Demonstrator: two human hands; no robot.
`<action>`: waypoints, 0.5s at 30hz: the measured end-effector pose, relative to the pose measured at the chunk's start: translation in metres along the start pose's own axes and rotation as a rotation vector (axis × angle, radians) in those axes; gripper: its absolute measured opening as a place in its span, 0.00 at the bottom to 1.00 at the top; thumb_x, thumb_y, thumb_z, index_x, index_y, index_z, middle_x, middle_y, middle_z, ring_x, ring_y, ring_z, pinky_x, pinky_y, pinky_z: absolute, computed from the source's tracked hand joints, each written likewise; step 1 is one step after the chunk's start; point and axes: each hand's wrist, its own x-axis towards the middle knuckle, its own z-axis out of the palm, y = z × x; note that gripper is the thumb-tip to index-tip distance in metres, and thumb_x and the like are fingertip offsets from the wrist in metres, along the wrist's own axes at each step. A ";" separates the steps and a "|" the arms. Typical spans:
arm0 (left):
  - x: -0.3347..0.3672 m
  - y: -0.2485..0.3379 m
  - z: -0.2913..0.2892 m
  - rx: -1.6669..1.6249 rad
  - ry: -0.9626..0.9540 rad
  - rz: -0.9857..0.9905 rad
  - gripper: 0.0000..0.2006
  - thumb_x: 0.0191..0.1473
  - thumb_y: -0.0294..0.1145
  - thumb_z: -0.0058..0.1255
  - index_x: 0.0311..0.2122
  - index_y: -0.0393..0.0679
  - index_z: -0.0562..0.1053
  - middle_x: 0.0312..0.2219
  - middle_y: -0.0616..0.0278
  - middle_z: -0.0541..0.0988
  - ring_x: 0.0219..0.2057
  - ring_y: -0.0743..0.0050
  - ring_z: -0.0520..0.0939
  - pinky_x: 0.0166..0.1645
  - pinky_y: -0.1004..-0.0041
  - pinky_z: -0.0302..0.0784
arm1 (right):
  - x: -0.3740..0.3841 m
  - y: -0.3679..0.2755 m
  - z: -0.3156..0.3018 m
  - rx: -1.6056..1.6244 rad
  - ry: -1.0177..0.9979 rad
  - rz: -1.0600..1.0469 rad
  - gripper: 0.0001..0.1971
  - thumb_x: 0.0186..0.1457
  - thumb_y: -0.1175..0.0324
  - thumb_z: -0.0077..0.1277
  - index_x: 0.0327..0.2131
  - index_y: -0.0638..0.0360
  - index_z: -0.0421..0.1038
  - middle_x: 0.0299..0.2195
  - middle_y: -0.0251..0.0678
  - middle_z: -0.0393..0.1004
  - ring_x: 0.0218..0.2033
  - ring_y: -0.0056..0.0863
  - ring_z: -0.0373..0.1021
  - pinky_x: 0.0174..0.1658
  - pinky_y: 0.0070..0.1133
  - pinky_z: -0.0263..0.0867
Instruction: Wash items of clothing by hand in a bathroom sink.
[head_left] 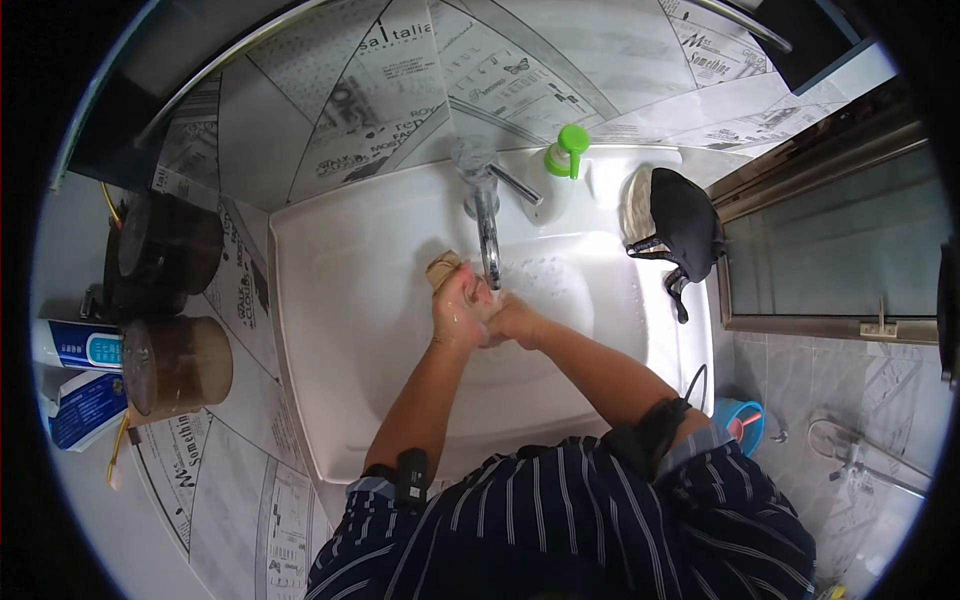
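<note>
Beneath the chrome faucet (487, 230), my left hand (458, 312) and my right hand (512, 320) are close together over the white washbasin (330, 330). Both look wet, and the left one is reddish. A small beige piece, folded and cloth-like (442, 267), sticks out at the fingers of my left hand, which are curled around it. My right hand's fingers are bent in against the left palm side; what lies between the two hands is hidden. Bubbles or droplets (545, 275) spot the basin beside the faucet's tip.
A bottle with a green pump top (568, 150) stands behind the basin, right of the faucet. Black fabric with straps (685, 225) hangs over the right rim. Brown translucent cups (178, 368) and a blue-white tube (80, 344) are on the left wall. A blue bucket (738, 425) stands lower right.
</note>
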 end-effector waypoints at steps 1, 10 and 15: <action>-0.001 0.004 0.001 0.045 -0.036 0.057 0.10 0.51 0.32 0.47 0.22 0.49 0.61 0.13 0.69 0.62 0.17 0.75 0.67 0.25 0.74 0.65 | 0.002 -0.005 -0.001 -0.151 0.026 0.093 0.18 0.38 0.74 0.57 0.37 0.63 0.68 0.31 0.34 0.71 0.31 0.29 0.71 0.29 0.23 0.67; 0.017 -0.009 0.005 -0.067 0.154 -0.033 0.10 0.53 0.38 0.48 0.24 0.48 0.63 0.15 0.70 0.60 0.14 0.73 0.62 0.21 0.73 0.61 | -0.020 -0.029 0.021 -1.251 0.251 -0.059 0.20 0.42 0.55 0.53 0.34 0.63 0.69 0.28 0.40 0.74 0.30 0.32 0.71 0.35 0.23 0.66; 0.009 -0.038 0.001 0.221 0.206 -0.221 0.16 0.55 0.49 0.43 0.37 0.46 0.65 0.29 0.61 0.71 0.23 0.67 0.73 0.31 0.67 0.72 | -0.037 -0.018 -0.001 -1.368 0.317 0.148 0.30 0.40 0.51 0.56 0.44 0.60 0.64 0.32 0.41 0.73 0.31 0.31 0.71 0.37 0.24 0.67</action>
